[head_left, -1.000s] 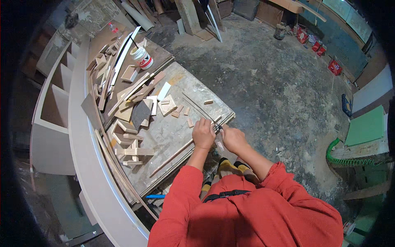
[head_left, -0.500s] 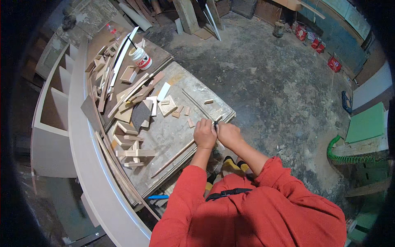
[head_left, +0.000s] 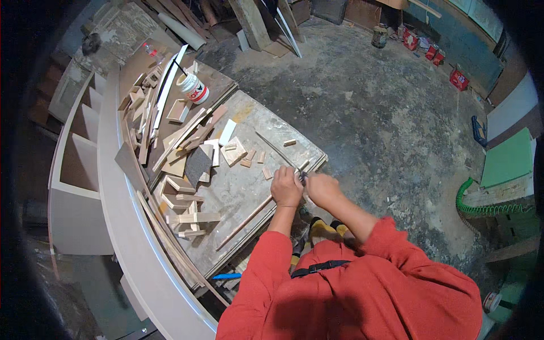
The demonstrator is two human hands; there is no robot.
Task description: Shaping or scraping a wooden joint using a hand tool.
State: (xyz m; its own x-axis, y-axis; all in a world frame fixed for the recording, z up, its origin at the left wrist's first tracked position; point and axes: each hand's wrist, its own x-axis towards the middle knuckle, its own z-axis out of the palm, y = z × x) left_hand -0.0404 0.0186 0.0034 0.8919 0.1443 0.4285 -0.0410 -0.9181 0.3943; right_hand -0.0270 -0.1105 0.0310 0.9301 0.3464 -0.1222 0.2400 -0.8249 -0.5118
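My left hand (head_left: 287,186) is closed over a long thin wooden strip (head_left: 243,223), pressing it at the workbench's near right edge. One end of the strip sticks out past my fingers. Just right of it, my right hand (head_left: 323,190) is wrapped round the dark handle of what looks like a hand saw (head_left: 275,148). Its long narrow blade, seen nearly edge-on, points away to the upper left across the bench. My fingers hide where blade and strip meet. Small wood blocks (head_left: 260,157) lie beyond my left hand, and another block (head_left: 289,143) lies right of the blade.
On the workbench (head_left: 238,187) are joined wood pieces (head_left: 195,217), piled strips (head_left: 180,140) and a white tub (head_left: 193,89) with a stick in it. A long curved panel (head_left: 122,226) borders the left side. A green coiled hose (head_left: 487,209) hangs at right.
The saw blade and my right hand have drawn back slightly toward me. My left hand stays on the strip. The whole view has shifted a little.
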